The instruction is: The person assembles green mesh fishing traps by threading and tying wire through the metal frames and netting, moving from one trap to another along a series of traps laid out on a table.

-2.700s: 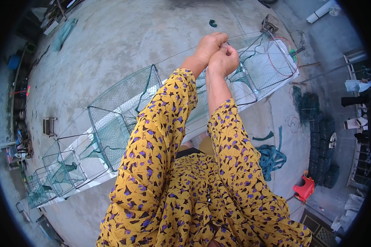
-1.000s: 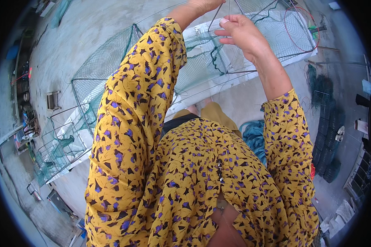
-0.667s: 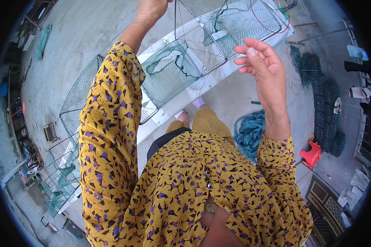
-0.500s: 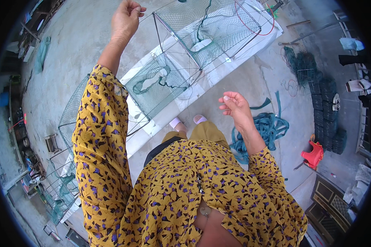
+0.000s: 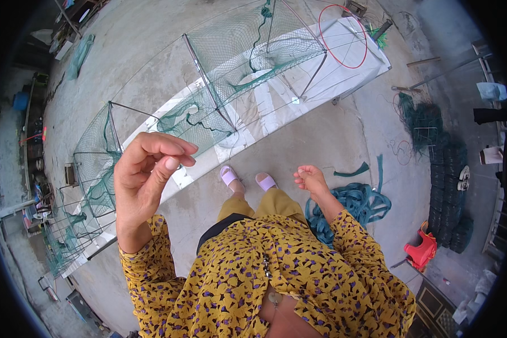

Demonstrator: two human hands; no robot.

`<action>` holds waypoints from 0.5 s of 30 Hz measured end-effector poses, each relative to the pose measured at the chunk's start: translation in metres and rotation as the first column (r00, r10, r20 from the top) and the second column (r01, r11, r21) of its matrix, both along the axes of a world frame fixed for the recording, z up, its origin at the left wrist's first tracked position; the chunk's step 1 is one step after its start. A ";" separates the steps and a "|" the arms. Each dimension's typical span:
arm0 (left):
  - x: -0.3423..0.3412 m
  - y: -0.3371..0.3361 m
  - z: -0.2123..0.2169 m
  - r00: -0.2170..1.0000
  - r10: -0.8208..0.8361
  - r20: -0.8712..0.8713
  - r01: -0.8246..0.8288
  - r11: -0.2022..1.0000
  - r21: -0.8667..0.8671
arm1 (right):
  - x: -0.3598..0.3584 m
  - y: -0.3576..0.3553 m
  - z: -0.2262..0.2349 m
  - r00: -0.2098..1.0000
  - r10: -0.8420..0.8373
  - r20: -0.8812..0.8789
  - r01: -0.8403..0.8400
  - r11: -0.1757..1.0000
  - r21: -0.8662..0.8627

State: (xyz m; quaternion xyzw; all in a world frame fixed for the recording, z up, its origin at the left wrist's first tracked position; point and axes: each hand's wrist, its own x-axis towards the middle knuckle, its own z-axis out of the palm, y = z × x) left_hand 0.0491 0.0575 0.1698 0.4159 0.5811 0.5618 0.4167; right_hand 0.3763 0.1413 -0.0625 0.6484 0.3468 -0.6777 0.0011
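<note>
My left hand [image 5: 146, 174] is raised close, thumb and fingertips pinched together; anything between them is too fine to make out. It is in front of a long green mesh net trap [image 5: 239, 62] with dark rod frames, stretched over a low bench [image 5: 343, 70] covered in white sheeting. My right hand [image 5: 311, 179] is held lower, to the right of my feet, its fingers curled together; what they hold, if anything, cannot be seen. Below that hand a heap of flat teal netting strips [image 5: 366, 203] lies on the floor.
A red hoop [image 5: 320, 28] stands at the bench's far right end. Dark folded net bundles [image 5: 448, 180] are stacked along the right, near a red plastic seat [image 5: 421, 248]. Shelving with mixed goods [image 5: 36, 146] lines the left side. Concrete floor surrounds the bench.
My left hand has come down and nearer from above the net, staying pinched. My right hand has dropped slightly, and its fingers are more curled. The view has shifted.
</note>
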 end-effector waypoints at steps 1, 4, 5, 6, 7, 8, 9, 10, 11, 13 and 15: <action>0.009 -0.013 0.001 0.990 -0.058 -0.131 0.055 0.998 -0.029 | 0.002 0.001 -0.007 0.999 -0.010 0.037 0.011 1.000 -0.023; 0.031 -0.055 -0.010 0.981 -0.041 -0.188 0.008 0.985 -0.174 | 0.002 0.000 -0.029 0.996 0.089 0.030 -0.088 0.995 -0.047; 0.035 -0.066 -0.015 0.982 -0.006 -0.191 -0.029 0.983 -0.181 | -0.001 0.000 -0.033 0.992 0.125 0.026 -0.124 0.991 -0.053; 0.039 -0.076 -0.020 0.982 0.052 -0.184 -0.093 0.971 -0.222 | -0.005 0.001 -0.038 0.986 0.168 0.003 -0.167 0.984 -0.068; 0.044 -0.085 -0.023 0.977 0.112 -0.179 -0.158 0.951 -0.266 | -0.010 0.000 -0.041 0.977 0.211 -0.022 -0.212 0.973 -0.088; 0.050 -0.093 -0.024 0.972 0.146 -0.187 -0.194 0.941 -0.278 | -0.015 0.000 -0.041 0.969 0.246 -0.030 -0.248 0.964 -0.099; 0.053 -0.099 -0.026 0.958 0.222 -0.179 -0.266 0.921 -0.285 | -0.024 0.003 -0.038 0.958 0.285 -0.035 -0.287 0.953 -0.093; 0.057 -0.106 -0.028 0.939 0.297 -0.173 -0.337 0.895 -0.292 | -0.031 0.005 -0.037 0.945 0.324 -0.039 -0.327 0.941 -0.087; 0.061 -0.117 -0.030 0.924 0.339 -0.178 -0.379 0.879 -0.291 | -0.035 0.006 -0.039 0.933 0.356 -0.045 -0.359 0.929 -0.089; 0.064 -0.140 -0.024 0.904 0.379 -0.198 -0.424 0.852 -0.307 | -0.050 -0.006 -0.041 0.901 0.428 -0.064 -0.433 0.895 -0.106; 0.078 -0.138 -0.030 0.879 0.416 -0.231 -0.470 0.836 -0.282 | -0.058 0.029 -0.041 0.853 0.520 -0.036 -0.521 0.849 -0.085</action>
